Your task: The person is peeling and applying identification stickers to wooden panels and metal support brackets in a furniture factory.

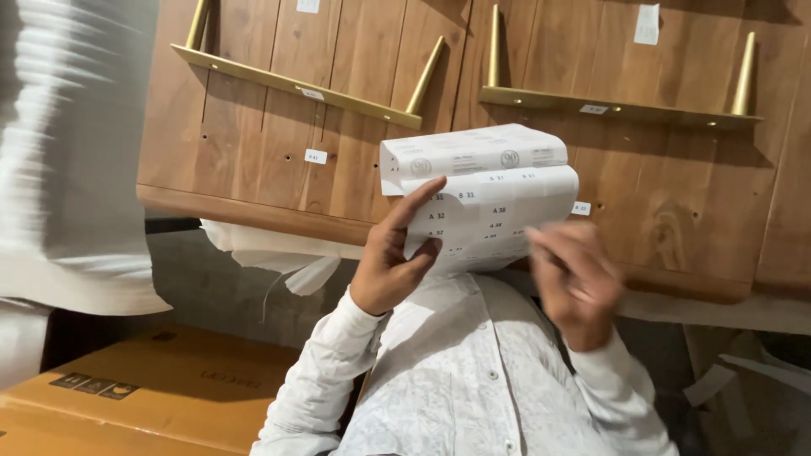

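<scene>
Neither of my hands is in view. A person in a white patterned shirt [473, 380] stands facing me. They hold up a white printed label sheet [490, 203], folded over at the top, and it hides their face. Their hand on the left of the view [393, 257] grips the sheet's lower left edge, with fingers spread over its front. Their other hand [574, 274] is blurred at the sheet's lower right corner, and I cannot tell whether it grips the sheet.
Behind the person a brown wooden cabinet [279, 127] lies with gold metal legs [422, 76] pointing up and small white stickers on it. A blurred white foam wrap [68, 152] hangs at the left. Cardboard boxes [160, 388] sit at the lower left.
</scene>
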